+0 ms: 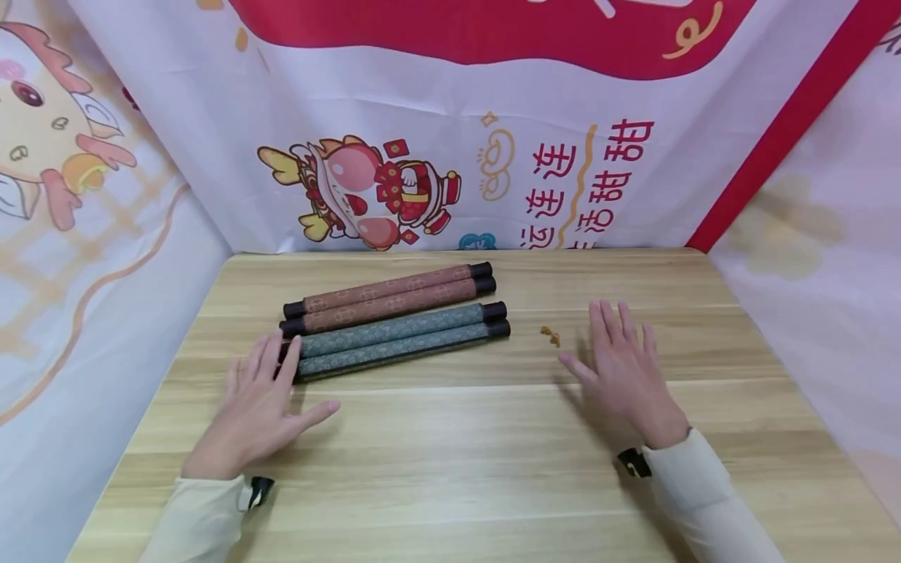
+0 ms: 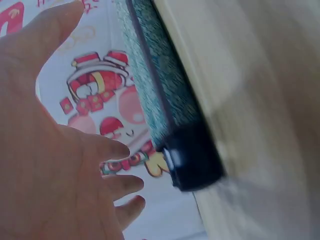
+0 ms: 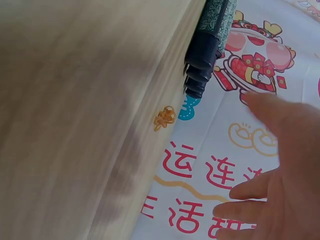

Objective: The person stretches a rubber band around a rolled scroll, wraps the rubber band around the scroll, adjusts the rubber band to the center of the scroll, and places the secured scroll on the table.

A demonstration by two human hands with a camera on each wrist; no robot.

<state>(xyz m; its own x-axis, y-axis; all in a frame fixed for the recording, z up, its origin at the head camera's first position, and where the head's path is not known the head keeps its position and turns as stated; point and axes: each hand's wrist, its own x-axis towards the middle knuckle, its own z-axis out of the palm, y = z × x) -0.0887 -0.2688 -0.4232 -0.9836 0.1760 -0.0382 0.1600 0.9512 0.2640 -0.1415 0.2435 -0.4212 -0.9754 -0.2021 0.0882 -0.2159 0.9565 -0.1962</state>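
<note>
Two green patterned scroll rolls [image 1: 392, 349] with black end knobs lie side by side on the table. Behind them are two reddish-brown rolls [image 1: 390, 305], also black-ended. My left hand [image 1: 256, 407] is at the left ends of the green rolls, fingers spread and thumb out, overlapping the knobs in the head view. In the left wrist view a black knob [image 2: 195, 160] shows beside the fingers, which are not wrapped round it. My right hand [image 1: 626, 375], fingers extended, is over the table to the right of a small clump of brownish-yellow rubber bands [image 1: 552, 336]. It holds nothing.
The wooden table [image 1: 450, 469] ends at the back against a white cloth [image 1: 246, 102] printed with cartoon figures and red characters. Similar printed cloth [image 1: 809, 258] hangs along both sides. A small black device [image 1: 636, 463] sits at each wrist.
</note>
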